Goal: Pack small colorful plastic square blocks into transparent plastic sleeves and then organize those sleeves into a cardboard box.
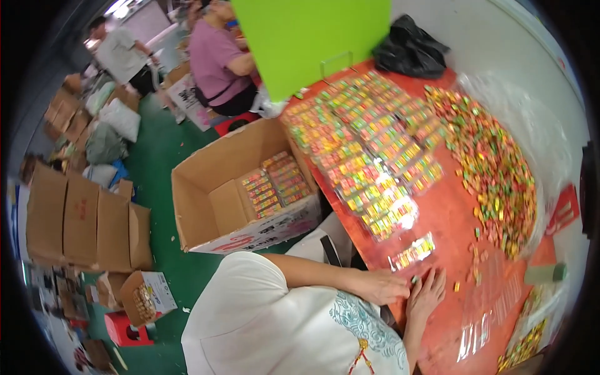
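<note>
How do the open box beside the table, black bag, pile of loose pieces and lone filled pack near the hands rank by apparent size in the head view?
Largest to smallest:
1. open box
2. pile of loose pieces
3. black bag
4. filled pack

The narrow clear plastic tray (429, 243) shines glossily — the flat red-orange tabletop (451, 219) looks smooth, the open brown cardboard box (199, 181) matt and papery.

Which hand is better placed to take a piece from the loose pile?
Probably the right hand: it is nearer the loose pile on the red table, while the left hand sits farther off, by the table's edge.
</note>
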{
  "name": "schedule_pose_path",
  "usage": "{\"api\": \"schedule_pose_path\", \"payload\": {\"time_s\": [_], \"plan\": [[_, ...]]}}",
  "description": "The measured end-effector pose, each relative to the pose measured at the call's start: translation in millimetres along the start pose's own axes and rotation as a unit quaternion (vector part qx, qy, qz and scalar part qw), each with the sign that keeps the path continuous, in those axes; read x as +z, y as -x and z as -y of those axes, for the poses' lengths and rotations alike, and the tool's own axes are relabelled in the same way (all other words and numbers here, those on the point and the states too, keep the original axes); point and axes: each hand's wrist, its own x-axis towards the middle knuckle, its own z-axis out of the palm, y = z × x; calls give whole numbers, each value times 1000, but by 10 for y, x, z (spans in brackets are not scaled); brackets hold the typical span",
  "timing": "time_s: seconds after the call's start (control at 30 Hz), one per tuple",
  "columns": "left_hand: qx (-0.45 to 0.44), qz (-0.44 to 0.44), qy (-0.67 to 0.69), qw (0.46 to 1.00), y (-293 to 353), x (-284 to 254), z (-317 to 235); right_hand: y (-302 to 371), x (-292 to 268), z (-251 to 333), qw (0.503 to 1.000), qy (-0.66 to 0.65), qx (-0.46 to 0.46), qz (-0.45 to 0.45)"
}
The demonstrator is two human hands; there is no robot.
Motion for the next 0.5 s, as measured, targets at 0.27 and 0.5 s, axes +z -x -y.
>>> {"api": "schedule_pose_path", "payload": {"time_s": [0.27, 0.5], "plan": [[32, 39, 1, 999, -197, -250, -131, -1069, -51, -451, 994, 38, 37, -95], [37, 102, 22, 994, -270, -323, -177, -874, 9, -869, 960, 95, 179, -192]]}}
